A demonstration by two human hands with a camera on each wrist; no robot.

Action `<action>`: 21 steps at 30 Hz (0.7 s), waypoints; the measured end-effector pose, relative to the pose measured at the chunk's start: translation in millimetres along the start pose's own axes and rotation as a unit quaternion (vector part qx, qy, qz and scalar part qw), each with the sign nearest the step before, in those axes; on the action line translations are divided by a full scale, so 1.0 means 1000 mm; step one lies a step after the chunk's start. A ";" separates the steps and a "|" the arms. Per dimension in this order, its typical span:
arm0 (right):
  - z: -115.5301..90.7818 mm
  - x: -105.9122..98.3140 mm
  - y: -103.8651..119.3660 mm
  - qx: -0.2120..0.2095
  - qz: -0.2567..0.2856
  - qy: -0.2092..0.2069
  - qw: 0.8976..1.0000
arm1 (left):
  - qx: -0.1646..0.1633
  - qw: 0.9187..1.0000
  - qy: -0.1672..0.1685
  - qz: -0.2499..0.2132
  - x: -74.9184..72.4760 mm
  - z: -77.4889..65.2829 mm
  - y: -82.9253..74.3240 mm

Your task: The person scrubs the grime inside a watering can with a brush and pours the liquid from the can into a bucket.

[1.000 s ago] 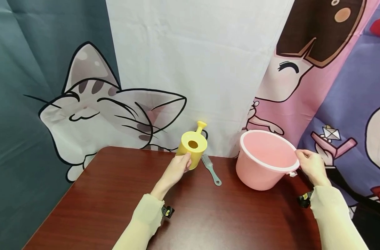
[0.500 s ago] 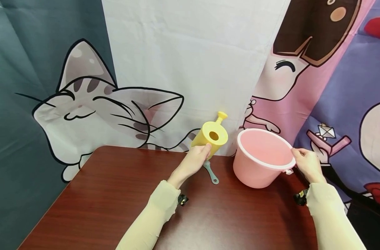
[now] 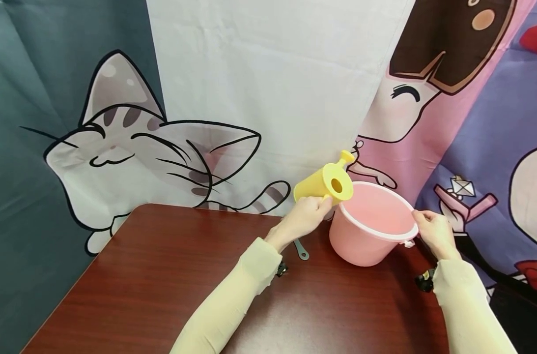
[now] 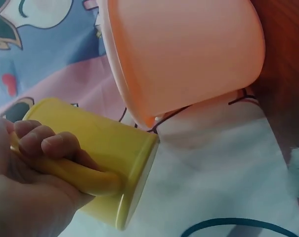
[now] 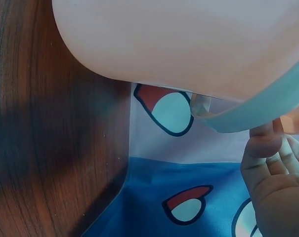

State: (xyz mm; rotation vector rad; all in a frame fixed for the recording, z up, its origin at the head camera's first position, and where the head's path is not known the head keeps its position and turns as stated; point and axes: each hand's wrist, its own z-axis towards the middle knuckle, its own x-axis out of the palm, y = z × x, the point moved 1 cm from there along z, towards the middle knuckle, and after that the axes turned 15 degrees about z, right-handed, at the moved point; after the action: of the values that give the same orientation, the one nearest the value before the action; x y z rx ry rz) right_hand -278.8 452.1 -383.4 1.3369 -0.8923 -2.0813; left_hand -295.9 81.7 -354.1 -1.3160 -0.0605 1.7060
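My left hand grips the handle of a yellow watering can, its fingers curled round it in the left wrist view. The can is raised off the table and tipped to the right, its spout reaching over the left rim of a pink bucket. My right hand pinches the bucket's right rim between thumb and fingers. The bucket stands upright on the table; its lower inside is hidden in the head view. Behind my left wrist lies a brush, with only the end of its green handle showing.
All this is on a dark red-brown wooden table. A cloth backdrop with cartoon figures hangs right behind the table's far edge. The bucket stands near the table's right edge, close to the cloth.
My left hand has carried the watering can to the right, up to the bucket, and tilted it further over. The brush became mostly covered. My right hand has stayed on the rim.
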 end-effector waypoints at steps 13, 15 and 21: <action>0.001 0.000 -0.006 0.009 0.013 -0.001 1.000 | 0.037 0.987 0.011 0.157 0.010 0.031 -0.019; 0.001 0.000 -0.006 0.013 0.018 -0.003 1.000 | 0.046 0.982 0.017 0.180 0.013 0.037 -0.022; 0.000 0.000 -0.007 0.018 0.032 -0.003 0.999 | 0.072 0.965 0.040 0.248 0.022 0.053 -0.030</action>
State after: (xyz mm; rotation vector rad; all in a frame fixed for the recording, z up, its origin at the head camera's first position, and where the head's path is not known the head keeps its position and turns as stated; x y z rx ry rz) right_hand -279.2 456.6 -388.1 1.3023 -0.9675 -2.0307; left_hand -317.3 138.5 -330.9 -1.3613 0.4685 2.0212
